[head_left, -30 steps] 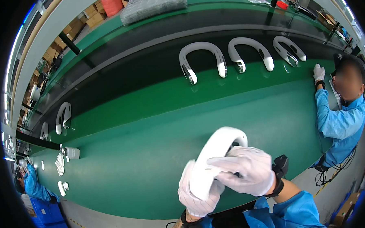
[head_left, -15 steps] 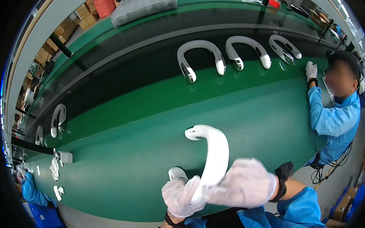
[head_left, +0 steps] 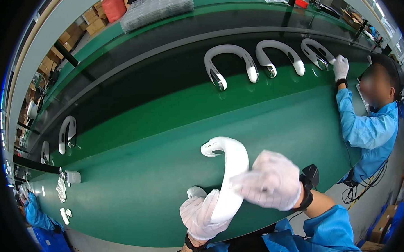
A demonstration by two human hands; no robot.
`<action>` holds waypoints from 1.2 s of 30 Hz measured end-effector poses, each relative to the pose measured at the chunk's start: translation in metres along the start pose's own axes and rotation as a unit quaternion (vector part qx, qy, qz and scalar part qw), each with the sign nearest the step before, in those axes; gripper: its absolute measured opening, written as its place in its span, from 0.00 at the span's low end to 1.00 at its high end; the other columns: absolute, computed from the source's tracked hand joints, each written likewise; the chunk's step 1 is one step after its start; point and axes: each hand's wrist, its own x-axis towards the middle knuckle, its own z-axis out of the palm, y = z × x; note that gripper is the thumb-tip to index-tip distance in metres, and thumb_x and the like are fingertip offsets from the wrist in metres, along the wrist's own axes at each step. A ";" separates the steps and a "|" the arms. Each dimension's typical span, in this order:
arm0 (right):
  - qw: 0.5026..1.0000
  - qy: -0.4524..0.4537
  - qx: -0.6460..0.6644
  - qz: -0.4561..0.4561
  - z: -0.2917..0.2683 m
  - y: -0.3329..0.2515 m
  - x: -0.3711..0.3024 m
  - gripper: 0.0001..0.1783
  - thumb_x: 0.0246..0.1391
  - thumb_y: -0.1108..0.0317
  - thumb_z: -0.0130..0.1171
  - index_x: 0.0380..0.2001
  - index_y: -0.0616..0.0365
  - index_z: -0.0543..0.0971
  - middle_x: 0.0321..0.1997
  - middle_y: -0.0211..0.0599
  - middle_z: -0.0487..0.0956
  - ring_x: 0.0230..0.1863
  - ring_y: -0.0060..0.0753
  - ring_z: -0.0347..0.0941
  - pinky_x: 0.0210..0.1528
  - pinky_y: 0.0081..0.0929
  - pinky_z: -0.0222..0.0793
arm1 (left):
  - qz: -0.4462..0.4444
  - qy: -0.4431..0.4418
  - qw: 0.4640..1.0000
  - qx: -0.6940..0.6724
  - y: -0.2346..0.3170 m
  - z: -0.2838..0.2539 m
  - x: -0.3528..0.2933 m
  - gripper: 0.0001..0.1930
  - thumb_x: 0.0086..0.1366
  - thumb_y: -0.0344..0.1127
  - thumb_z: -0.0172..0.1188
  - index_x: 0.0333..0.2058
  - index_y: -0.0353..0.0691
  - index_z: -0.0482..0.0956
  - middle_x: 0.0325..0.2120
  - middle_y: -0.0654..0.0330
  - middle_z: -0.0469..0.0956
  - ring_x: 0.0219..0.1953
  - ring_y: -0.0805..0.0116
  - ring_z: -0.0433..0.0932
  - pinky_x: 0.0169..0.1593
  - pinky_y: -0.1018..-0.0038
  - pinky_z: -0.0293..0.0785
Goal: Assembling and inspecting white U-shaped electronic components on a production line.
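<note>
A white U-shaped neckband device (head_left: 233, 169) lies in my two gloved hands over the near edge of the green workbench (head_left: 136, 174). My left hand (head_left: 201, 214) grips its lower curve from beneath. My right hand (head_left: 270, 186), blurred, rests on its right side. Both wear white gloves; a black band sits on my right wrist.
Three more white neckbands (head_left: 228, 64) lie on the dark conveyor belt (head_left: 132, 88) beyond, two others (head_left: 66, 134) at far left. A co-worker in blue (head_left: 369, 127) at right touches the belt with a gloved hand (head_left: 340, 67). White cloths (head_left: 61, 190) lie at the left.
I have turned the neckband from upright in front of me to lying flatter, open end pointing left. My hands slid lower along it and spread apart.
</note>
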 end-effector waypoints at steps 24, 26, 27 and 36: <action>0.989 -0.048 -0.065 0.126 0.050 0.045 -0.059 0.14 0.51 0.67 0.77 0.42 0.51 0.86 0.39 0.29 0.87 0.33 0.37 0.81 0.36 0.33 0.79 | 0.000 -0.406 0.912 0.068 0.022 0.000 -0.035 0.23 0.61 0.45 0.70 0.54 0.47 0.82 0.30 0.74 0.77 0.32 0.77 0.76 0.41 0.70 0.67; 0.989 -0.042 -0.060 0.131 0.056 0.046 -0.063 0.14 0.50 0.67 0.77 0.41 0.51 0.85 0.38 0.29 0.86 0.34 0.37 0.81 0.36 0.33 0.79 | -0.037 -0.417 0.906 0.058 0.022 0.005 -0.038 0.28 0.63 0.46 0.69 0.60 0.44 0.77 0.31 0.71 0.76 0.30 0.76 0.75 0.38 0.71 0.67; 0.988 -0.039 -0.062 0.138 0.056 0.047 -0.067 0.15 0.49 0.68 0.78 0.40 0.51 0.85 0.39 0.29 0.87 0.35 0.37 0.82 0.36 0.32 0.79 | -0.041 -0.417 0.906 0.057 0.019 0.007 -0.040 0.28 0.63 0.46 0.69 0.60 0.44 0.77 0.31 0.71 0.76 0.30 0.76 0.75 0.38 0.71 0.67; 0.987 -0.038 -0.048 0.150 0.086 0.060 -0.038 0.12 0.50 0.68 0.78 0.37 0.52 0.84 0.37 0.30 0.85 0.35 0.37 0.82 0.37 0.32 0.79 | 0.045 -0.345 0.932 0.105 -0.009 0.011 -0.060 0.17 0.69 0.42 0.63 0.53 0.42 0.83 0.25 0.70 0.63 0.27 0.78 0.66 0.33 0.77 0.60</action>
